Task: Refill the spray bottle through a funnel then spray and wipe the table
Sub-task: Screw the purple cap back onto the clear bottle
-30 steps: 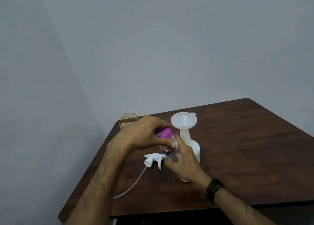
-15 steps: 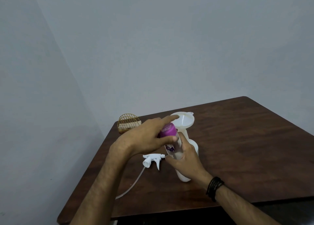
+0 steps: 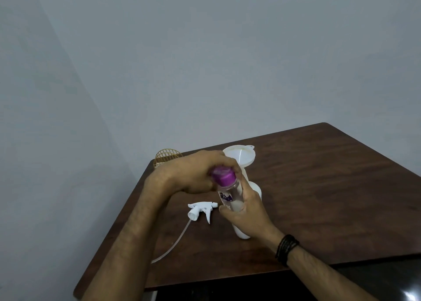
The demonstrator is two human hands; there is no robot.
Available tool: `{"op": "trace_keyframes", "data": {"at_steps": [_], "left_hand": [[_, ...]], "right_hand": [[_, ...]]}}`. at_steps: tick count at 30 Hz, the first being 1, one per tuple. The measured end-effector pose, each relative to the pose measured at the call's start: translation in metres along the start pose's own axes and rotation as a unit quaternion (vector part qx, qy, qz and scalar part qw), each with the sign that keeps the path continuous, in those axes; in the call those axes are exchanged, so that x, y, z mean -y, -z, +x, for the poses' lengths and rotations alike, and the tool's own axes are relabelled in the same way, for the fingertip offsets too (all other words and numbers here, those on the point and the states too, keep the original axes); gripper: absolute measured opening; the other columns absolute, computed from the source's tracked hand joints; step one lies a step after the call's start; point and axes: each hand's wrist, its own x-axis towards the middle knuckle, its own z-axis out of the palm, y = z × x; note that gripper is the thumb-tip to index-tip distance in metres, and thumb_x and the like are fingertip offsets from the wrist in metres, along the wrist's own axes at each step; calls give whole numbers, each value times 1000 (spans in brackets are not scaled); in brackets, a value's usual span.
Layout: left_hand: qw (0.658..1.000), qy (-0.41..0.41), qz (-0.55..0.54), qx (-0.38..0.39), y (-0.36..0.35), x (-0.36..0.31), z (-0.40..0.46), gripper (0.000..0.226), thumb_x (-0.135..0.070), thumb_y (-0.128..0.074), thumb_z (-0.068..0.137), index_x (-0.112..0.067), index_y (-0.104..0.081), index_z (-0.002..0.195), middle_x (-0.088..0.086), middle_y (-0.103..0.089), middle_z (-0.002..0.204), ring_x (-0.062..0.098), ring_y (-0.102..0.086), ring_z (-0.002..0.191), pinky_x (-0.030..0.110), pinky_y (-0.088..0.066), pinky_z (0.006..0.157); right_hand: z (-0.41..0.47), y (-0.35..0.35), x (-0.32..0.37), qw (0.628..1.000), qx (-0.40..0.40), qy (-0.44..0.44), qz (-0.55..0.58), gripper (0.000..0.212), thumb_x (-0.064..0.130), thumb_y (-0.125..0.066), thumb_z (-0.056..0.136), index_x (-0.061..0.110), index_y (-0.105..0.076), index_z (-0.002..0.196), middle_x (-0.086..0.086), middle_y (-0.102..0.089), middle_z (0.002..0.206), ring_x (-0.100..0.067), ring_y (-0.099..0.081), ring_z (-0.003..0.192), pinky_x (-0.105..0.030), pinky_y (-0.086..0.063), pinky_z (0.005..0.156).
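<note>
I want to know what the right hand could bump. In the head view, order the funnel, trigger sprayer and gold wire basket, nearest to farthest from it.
1. trigger sprayer, just left of the right hand
2. funnel, behind
3. gold wire basket, far left corner

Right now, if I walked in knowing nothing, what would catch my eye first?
Probably the purple cap of a small clear bottle held over the middle of the dark wooden table: the left hand grips the cap and the right hand holds the body. Just behind stands a white spray bottle with a funnel in its neck. Its trigger head lies on the table to the left.
</note>
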Motion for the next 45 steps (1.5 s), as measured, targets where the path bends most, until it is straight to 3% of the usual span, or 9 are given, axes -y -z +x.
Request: {"op": "trace_keyframes", "data": {"at_steps": [2, 5, 9, 14, 19, 24, 31, 41, 45], "left_hand": [[998, -63, -25, 8, 1, 0, -2, 76, -3, -80, 76, -36, -51, 138, -9, -46, 141, 8, -48, 128, 30, -48, 104], [997, -1, -21, -71, -3, -11, -3, 95, -50, -83, 73, -49, -25, 148, -11, -33, 152, 11, -41, 136, 32, -45, 106], [977, 134, 113, -118, -9, -29, 5, 73, -86, -43, 74, -34, -58, 123, -8, -62, 110, 14, -61, 99, 41, -54, 85], [983, -90, -133, -88, -7, -35, 5, 47, -64, -56, 87, -20, -72, 87, -3, -69, 99, 19, -66, 94, 46, -55, 82], [958, 136, 129, -218, -11, -35, 8, 73, -90, -43, 68, -30, -62, 105, -13, -62, 100, 9, -59, 88, 35, -53, 77], [987, 55, -55, -142, -30, -38, 8, 63, -84, -58, 65, -27, -66, 89, -7, -67, 84, 8, -64, 77, 37, -59, 70], [911, 55, -174, -369, -49, -6, 15, 51, -54, -91, 57, -27, -68, 94, -11, -68, 91, 6, -67, 87, 25, -59, 75], [902, 81, -243, -349, -79, -12, 12, 68, -55, -89, 58, -31, -61, 115, -17, -64, 111, 5, -63, 102, 20, -58, 80], [873, 63, -287, -390, -89, -15, 21, 53, -46, -89, 64, -28, -61, 105, -13, -65, 103, 11, -64, 98, 25, -59, 75]], "right_hand": [[0, 1, -2, 1000, -7, -1, -2, 70, 5, -79, 78, 36, -46, 131, 15, -69, 107, -8, -68, 102, -19, -54, 86], [1, 3, -7, 1000, -22, -8, -11, 58, 2, -78, 78, 25, -51, 124, 9, -71, 100, -10, -69, 97, -22, -55, 83], [0, 4, -12, 999, -19, -29, -17, 54, -1, -78, 78, 20, -52, 120, 25, -69, 94, 7, -66, 94, -7, -48, 77], [-3, 2, -13, 999, -16, -32, -26, 51, 9, -78, 80, 9, -57, 127, 20, -66, 104, 4, -65, 102, -11, -49, 80], [0, 4, -10, 1000, -17, -20, -16, 68, 1, -77, 79, 15, -46, 137, 18, -69, 108, -3, -68, 103, -18, -53, 86], [-2, 1, -16, 999, -9, -38, -36, 41, 0, -76, 81, 27, -58, 106, 17, -64, 94, 7, -64, 96, -10, -49, 77], [1, 7, -13, 999, 4, -41, 2, 63, 1, -78, 80, 19, -48, 132, 21, -68, 108, -5, -67, 105, -18, -54, 88], [1, 1, -10, 999, 4, -33, 5, 55, 0, -76, 81, 18, -53, 128, 6, -67, 115, -18, -66, 113, -33, -57, 94], [0, 0, -11, 998, 21, -44, 28, 61, -3, -76, 78, 27, -54, 126, 8, -67, 119, -7, -64, 115, -20, -53, 93]]}}
